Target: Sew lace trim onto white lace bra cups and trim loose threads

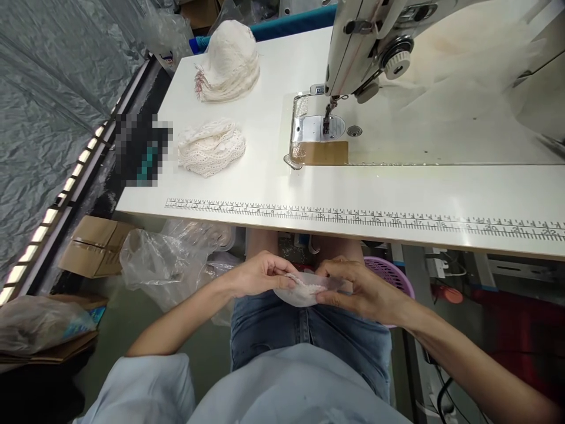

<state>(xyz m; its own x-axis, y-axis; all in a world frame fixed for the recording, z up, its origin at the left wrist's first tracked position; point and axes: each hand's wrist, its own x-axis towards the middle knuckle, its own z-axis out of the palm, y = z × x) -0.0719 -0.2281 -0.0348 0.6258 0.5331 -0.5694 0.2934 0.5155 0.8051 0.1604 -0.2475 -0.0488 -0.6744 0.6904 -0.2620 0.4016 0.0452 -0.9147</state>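
Both hands (256,275) (368,290) in pinch grips on cloth (299,295)

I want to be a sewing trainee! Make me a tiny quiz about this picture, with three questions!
1. True or false: the left hand and right hand both hold the small white piece.
2. What is printed along the near edge of the table?
a) stars
b) a ruler scale
c) flowers
3. Fill in the colour: the basket partly hidden behind the right arm is ____.

Key: 1. True. 2. b. 3. Purple.
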